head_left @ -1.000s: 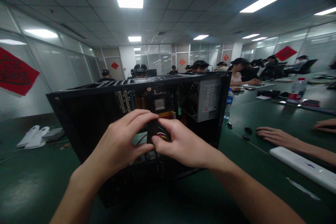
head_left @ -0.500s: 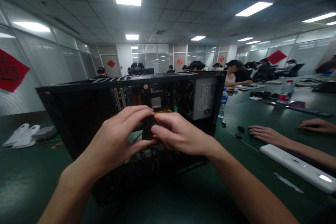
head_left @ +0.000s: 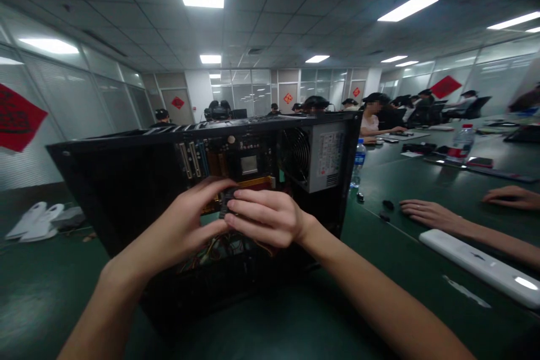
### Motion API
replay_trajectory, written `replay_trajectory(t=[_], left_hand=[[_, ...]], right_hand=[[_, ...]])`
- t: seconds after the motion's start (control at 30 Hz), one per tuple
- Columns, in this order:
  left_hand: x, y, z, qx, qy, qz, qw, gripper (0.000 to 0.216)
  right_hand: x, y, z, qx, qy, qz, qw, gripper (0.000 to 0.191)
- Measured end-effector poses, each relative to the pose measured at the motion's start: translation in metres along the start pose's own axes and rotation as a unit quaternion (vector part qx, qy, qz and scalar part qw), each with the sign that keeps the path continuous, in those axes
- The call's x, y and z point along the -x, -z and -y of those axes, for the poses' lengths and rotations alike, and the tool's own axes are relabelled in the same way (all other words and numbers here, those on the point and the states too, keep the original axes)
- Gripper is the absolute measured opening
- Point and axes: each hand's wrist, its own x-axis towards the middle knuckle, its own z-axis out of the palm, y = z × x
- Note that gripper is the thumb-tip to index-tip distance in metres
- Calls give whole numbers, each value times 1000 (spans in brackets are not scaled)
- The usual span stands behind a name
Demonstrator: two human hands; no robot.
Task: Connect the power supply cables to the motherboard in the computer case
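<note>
A black desktop computer case (head_left: 198, 281) stands open-sided before me. My left hand (head_left: 185, 216) holds one side of a small black ribbed cable connector (head_left: 228, 196), its thumb below and fingers above. My right hand (head_left: 270, 216) pinches the same connector from the other side, fingers bent together. Coloured wires (head_left: 266, 248) run out beneath the right hand, partly hidden. Behind my hands is the motherboard (head_left: 259, 152) with a square metal CPU socket (head_left: 248, 165) and slots. A grey power supply (head_left: 327, 157) sits at the case's upper right.
On the green table (head_left: 388, 281), right of the case, are a water bottle (head_left: 358, 164) and small black pieces (head_left: 387, 204). Another person's hand (head_left: 426, 214) rests near a long white device (head_left: 476, 264). White objects (head_left: 40, 222) lie at left; several people sit farther back.
Both hands have shifted slightly left with the connector, turning it. The right hand's fingers now lie across its front. More of the board's yellow-edged slot shows above the right hand.
</note>
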Motion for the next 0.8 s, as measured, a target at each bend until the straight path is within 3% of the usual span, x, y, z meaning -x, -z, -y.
replay_trajectory(t=[0.17,0.3,0.37,0.47,0.6,0.7,0.8], left_hand=[[-6,-13,4,45,31,-12,998,47],[-10,-21,3,47,92,-49,993,53],[-10,-26,5,36,125,-36,991,48],[-6,-38,13,11,159,32,987,40],[0,-60,22,-27,218,118,968,40],[-3,-75,23,-26,246,128,960,35],[-9,-83,22,-19,253,130,958,32]], right_hand=[[1,1,-6,55,19,-25,998,23],[2,1,-10,48,-56,-13,997,23],[4,-3,-11,54,-130,43,989,27],[7,-11,-13,73,-235,176,953,25],[15,-17,-16,21,-275,312,909,20],[23,-20,-16,0,-278,352,894,19],[27,-23,-15,19,-296,352,888,14]])
